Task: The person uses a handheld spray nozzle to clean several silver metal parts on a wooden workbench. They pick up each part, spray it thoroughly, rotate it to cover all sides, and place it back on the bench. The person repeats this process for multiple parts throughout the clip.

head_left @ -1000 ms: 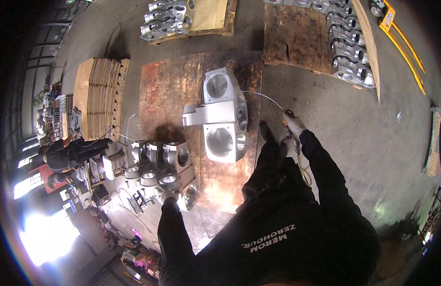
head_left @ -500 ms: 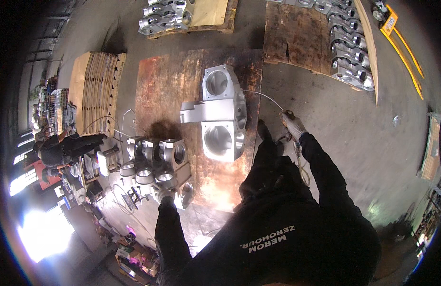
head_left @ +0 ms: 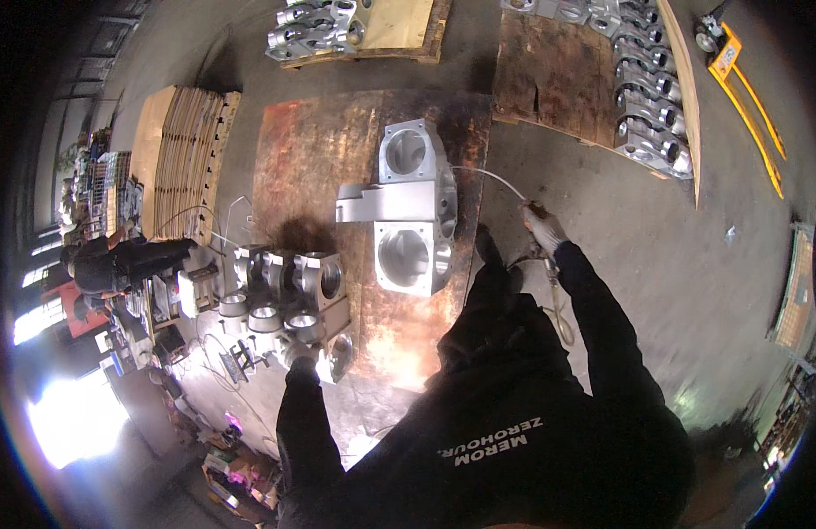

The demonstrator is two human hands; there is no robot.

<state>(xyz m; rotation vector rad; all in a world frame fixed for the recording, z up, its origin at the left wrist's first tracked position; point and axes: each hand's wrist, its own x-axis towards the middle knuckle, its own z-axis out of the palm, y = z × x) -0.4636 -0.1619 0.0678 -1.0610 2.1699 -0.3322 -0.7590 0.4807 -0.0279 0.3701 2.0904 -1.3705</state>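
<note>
A long thin curved tube (head_left: pixel 496 179) runs from my gloved right hand (head_left: pixel 542 227), which is closed round its near end; a hose (head_left: pixel 560 309) hangs below. It looks like an air blow gun, its body mostly hidden by the hand. The tube's far end reaches the right side of a large silver metal casting (head_left: pixel 397 202) with two round bores, lying on the worn wooden board. To the left, my gloved left hand (head_left: pixel 295 351) touches a cluster of similar castings (head_left: pixel 320 286) at its near edge. Its fingers are too small and blurred to make out.
The castings rest on a scorched wooden board (head_left: pixel 315 141). Further pallets of castings (head_left: pixel 650 97) stand at the back and right. A stack of wooden panels (head_left: pixel 183 163) is at left, near another person (head_left: pixel 126 264). A yellow pallet jack (head_left: pixel 730 62) stands far right.
My view has shifted slightly. My right hand stays round the near end of the tube, and my left hand stays against the castings. The large casting has not moved on the board.
</note>
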